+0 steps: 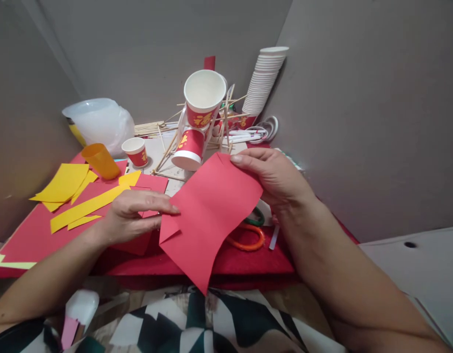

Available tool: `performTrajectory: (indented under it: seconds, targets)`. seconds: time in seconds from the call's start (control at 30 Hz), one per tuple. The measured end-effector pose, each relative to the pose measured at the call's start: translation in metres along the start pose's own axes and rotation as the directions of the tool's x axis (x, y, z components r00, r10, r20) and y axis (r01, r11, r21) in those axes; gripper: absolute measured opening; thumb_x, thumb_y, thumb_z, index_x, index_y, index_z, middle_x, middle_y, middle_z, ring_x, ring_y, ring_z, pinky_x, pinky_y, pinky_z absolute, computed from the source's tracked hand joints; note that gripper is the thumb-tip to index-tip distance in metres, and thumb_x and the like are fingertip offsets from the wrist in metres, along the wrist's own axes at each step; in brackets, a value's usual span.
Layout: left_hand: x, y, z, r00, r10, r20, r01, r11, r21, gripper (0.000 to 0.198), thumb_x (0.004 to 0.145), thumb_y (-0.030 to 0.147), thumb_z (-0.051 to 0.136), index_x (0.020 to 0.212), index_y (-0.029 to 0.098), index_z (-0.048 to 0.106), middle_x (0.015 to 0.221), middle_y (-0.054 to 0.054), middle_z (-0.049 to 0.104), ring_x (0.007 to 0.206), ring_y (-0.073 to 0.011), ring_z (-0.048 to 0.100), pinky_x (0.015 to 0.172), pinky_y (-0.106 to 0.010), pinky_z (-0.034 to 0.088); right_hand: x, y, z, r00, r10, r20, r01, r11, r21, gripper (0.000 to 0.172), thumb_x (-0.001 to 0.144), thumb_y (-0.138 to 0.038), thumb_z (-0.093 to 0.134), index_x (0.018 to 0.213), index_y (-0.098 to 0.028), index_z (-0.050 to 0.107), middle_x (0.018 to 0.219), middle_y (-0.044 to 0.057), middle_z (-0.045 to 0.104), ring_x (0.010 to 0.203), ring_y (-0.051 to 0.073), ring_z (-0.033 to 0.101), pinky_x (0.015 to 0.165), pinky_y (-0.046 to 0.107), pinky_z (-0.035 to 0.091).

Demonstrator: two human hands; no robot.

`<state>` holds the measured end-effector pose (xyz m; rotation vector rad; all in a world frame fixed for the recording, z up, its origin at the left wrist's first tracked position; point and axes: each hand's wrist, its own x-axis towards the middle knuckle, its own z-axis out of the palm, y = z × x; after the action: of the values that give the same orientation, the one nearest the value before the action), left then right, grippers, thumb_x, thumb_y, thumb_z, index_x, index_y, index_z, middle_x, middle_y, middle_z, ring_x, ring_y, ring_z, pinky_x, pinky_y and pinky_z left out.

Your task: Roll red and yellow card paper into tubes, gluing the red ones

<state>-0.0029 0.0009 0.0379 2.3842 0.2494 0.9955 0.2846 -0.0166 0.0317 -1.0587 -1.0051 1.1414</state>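
Note:
Both my hands hold one sheet of red paper [208, 215] above the near edge of a low table. My left hand [133, 215] pinches its left edge between thumb and fingers. My right hand [276, 179] grips its upper right corner. The sheet is creased and curves downward, one corner pointing toward my lap. Under it lie orange-handled scissors [248, 240], partly hidden.
Red sheets [28, 235] cover the table, with yellow paper strips [83, 208] on the left. Behind stand an orange cup [99, 161], a small red paper cup [136, 152], a stick-and-cup structure [199, 122], a tall cup stack [263, 81] and a plastic bag [101, 120]. Grey walls enclose the corner.

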Motion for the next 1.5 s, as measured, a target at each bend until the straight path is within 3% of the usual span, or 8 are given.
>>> performTrajectory:
  seconds: [0.2,0.47,0.53,0.7,0.87,1.0,1.2,1.5]
  targets:
    - [0.002,-0.003,0.003,0.971,-0.212,0.109,0.221,0.972,-0.084,0.019,0.087,0.018,0.073,0.103,0.024,0.082,0.083,-0.007,0.079,0.072,-0.0142,0.072,0.067,-0.022,0.057,-0.010,0.004,0.005,0.991,-0.130,0.039,0.136,0.969,-0.205,0.017,0.069,-0.035,0.086,0.070,-0.022,0.076,0.063,-0.002,0.071,0.053,0.012,0.060,0.049,0.024,0.047]
    - [0.003,-0.006,0.019,0.935,-0.345,0.085,0.351,0.933,-0.082,0.014,0.087,0.030,0.074,0.079,0.020,0.080,0.080,-0.006,0.067,0.078,-0.0149,0.063,0.069,-0.024,0.052,-0.024,0.009,0.016,0.909,-0.335,0.249,0.417,0.759,-0.500,0.005,0.080,-0.024,0.075,0.079,-0.023,0.080,0.075,0.001,0.078,0.067,0.018,0.072,0.062,0.029,0.059]
    - [0.003,-0.006,0.024,0.881,-0.457,0.121,0.471,0.872,-0.132,0.022,0.089,0.033,0.071,0.074,0.018,0.077,0.075,-0.005,0.068,0.072,-0.0137,0.062,0.066,-0.023,0.051,-0.029,0.013,0.019,0.865,-0.394,0.310,0.501,0.691,-0.522,0.009,0.084,-0.021,0.072,0.084,-0.024,0.080,0.081,0.002,0.080,0.073,0.019,0.075,0.068,0.030,0.061]
    - [0.002,-0.006,0.033,0.661,-0.728,0.181,0.748,0.621,-0.234,0.028,0.086,0.041,0.072,0.073,0.016,0.075,0.059,0.000,0.063,0.052,-0.0096,0.051,0.048,-0.020,0.039,-0.035,0.018,0.022,0.684,-0.523,0.509,0.729,0.467,-0.500,0.020,0.089,-0.015,0.068,0.099,-0.026,0.080,0.091,0.004,0.081,0.083,0.019,0.077,0.076,0.030,0.063]
    - [0.003,-0.006,0.035,0.556,-0.800,0.226,0.808,0.455,-0.375,0.029,0.083,0.037,0.075,0.066,0.016,0.066,0.047,0.005,0.052,0.039,-0.0054,0.041,0.038,-0.017,0.027,-0.035,0.023,0.023,0.543,-0.521,0.658,0.839,0.295,-0.458,0.026,0.092,-0.013,0.063,0.109,-0.027,0.076,0.100,0.007,0.081,0.092,0.018,0.076,0.081,0.031,0.063]
    - [0.004,-0.010,0.032,0.523,-0.794,0.310,0.808,0.347,-0.477,0.026,0.084,0.028,0.074,0.065,0.016,0.061,0.046,0.003,0.058,0.041,-0.0071,0.051,0.044,-0.015,0.039,-0.032,0.030,0.023,0.452,-0.513,0.730,0.889,0.196,-0.413,0.027,0.092,-0.011,0.062,0.113,-0.022,0.075,0.103,0.012,0.080,0.095,0.020,0.075,0.081,0.032,0.063]
    - [0.008,-0.015,0.027,0.488,-0.792,0.368,0.779,0.203,-0.594,0.014,0.079,0.013,0.074,0.074,0.015,0.061,0.051,-0.001,0.066,0.047,-0.0098,0.062,0.050,-0.016,0.048,-0.027,0.036,0.018,0.397,-0.513,0.761,0.910,0.117,-0.397,0.028,0.094,-0.012,0.063,0.116,-0.024,0.074,0.109,0.011,0.078,0.099,0.020,0.074,0.084,0.033,0.061]
    - [0.011,-0.005,0.027,0.515,-0.830,0.214,0.762,0.328,-0.559,0.020,0.082,0.007,0.066,0.074,0.017,0.052,0.044,0.006,0.056,0.032,-0.0039,0.044,0.036,-0.011,0.030,-0.028,0.040,0.018,0.377,-0.535,0.756,0.916,0.097,-0.388,0.029,0.090,-0.010,0.068,0.116,-0.020,0.074,0.111,0.013,0.077,0.100,0.022,0.074,0.086,0.034,0.061]
